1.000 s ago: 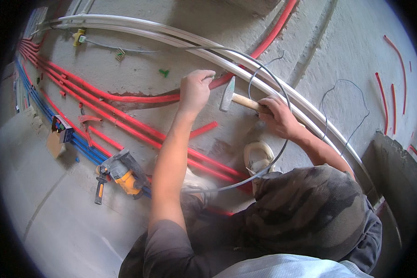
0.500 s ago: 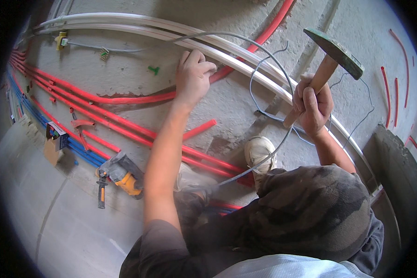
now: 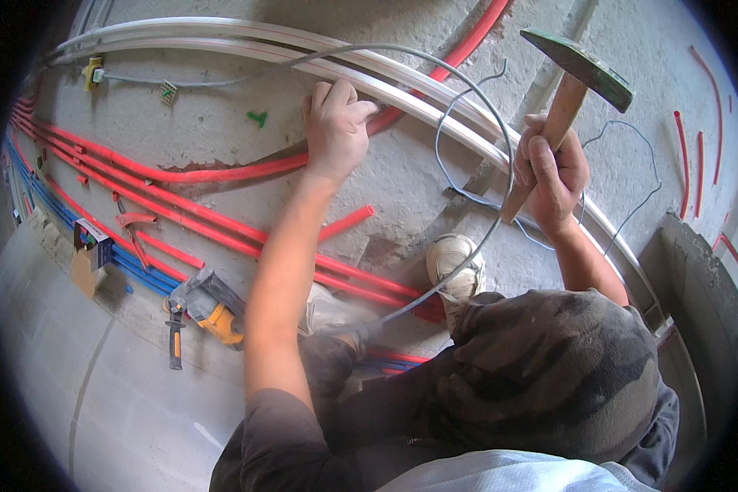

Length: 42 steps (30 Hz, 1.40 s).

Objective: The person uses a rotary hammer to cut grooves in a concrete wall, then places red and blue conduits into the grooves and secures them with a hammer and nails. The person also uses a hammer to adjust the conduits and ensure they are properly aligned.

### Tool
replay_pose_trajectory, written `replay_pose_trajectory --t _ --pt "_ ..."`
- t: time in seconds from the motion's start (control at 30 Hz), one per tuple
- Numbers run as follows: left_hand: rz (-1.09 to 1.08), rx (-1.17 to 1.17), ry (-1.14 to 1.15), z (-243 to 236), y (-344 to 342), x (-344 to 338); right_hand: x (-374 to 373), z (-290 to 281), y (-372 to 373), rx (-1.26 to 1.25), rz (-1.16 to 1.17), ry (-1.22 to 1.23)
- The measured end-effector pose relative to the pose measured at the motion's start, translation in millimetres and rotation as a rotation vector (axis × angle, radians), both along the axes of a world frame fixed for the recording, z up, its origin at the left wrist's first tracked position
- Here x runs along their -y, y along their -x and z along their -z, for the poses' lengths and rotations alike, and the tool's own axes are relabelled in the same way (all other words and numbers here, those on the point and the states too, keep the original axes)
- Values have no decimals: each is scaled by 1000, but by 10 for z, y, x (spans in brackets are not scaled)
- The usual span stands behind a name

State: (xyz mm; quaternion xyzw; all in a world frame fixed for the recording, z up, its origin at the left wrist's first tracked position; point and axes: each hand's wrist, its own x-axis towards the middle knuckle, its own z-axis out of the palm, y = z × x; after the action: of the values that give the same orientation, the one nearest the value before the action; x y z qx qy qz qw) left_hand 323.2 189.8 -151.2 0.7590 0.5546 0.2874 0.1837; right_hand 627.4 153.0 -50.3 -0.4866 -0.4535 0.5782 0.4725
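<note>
My right hand (image 3: 556, 179) is wrapped round the wooden handle of a hammer (image 3: 578, 70), its dark greenish metal head raised above my fist. My left hand (image 3: 336, 139) is closed with curled fingers, thumb against forefinger, close to the lower of two white pipes (image 3: 385, 92). Anything between those fingers is hidden. A thick red pipe (image 3: 262, 170) runs along the floor and passes behind my left hand. A grey cable (image 3: 512, 156) loops between my hands, with thin blue-grey wire (image 3: 441, 143) curled beside it.
Several red pipes (image 3: 168, 215) and blue pipes (image 3: 139, 269) run along the left. A yellow-and-grey power tool (image 3: 213, 307) and a small open box (image 3: 90, 254) lie beside them. A green plastic piece (image 3: 257, 119) is on the concrete. A shoe (image 3: 453, 264) stands near the pipes.
The hammer head has risen slightly and shifted left. My left hand stays closed near the white pipe; the whole view has shifted a little.
</note>
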Motion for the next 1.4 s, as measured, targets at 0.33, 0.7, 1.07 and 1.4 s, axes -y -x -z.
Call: replay_pose_trajectory --t 0.33,0.7,1.07,1.4 --pt "52 -170 -18 32 -25 5 102 22 -37 60 10 96" --pt "18 -176 27 68 -19 219 306 -406 129 104 -283 189" --pt "0 -149 14 48 9 194 323 -305 301 271 -231 383" --pt "-21 -121 -26 109 -10 234 417 8 296 401 -317 290"
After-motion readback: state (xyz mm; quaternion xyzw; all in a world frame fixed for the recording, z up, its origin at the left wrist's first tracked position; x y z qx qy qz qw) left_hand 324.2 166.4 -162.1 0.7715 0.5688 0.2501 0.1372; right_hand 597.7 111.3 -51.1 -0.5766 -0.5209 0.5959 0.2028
